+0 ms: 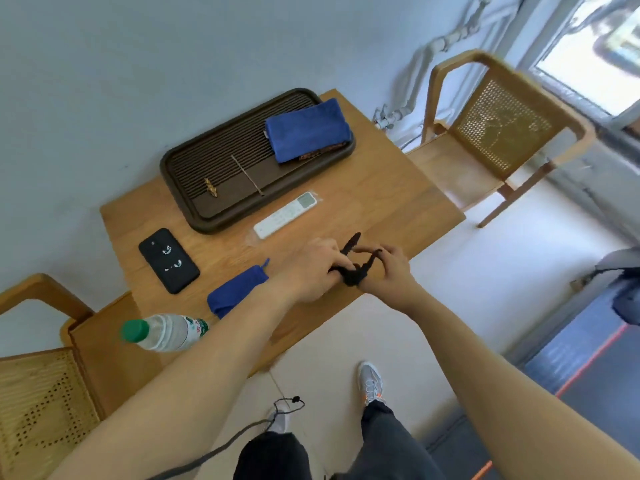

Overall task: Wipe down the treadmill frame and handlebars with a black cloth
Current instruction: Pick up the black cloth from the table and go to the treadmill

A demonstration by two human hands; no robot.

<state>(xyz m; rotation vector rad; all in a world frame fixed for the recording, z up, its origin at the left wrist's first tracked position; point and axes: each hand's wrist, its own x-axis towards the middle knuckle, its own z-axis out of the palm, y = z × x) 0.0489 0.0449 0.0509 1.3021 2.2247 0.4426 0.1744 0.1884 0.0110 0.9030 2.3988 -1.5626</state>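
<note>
Table edge beneath left hand, right hand, black cloth between.

My feed: left hand, right hand bare, forearms uncovered | trousers dark grey | right trainer grey-white, orange flecks | left trainer pale | grey cord, black toggle

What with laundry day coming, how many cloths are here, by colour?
Blue: 2, the tray cloth on the tray and the near cloth on the table.
Black: 1, the black cloth, held by the left hand and the right hand.
Total: 3.
</note>
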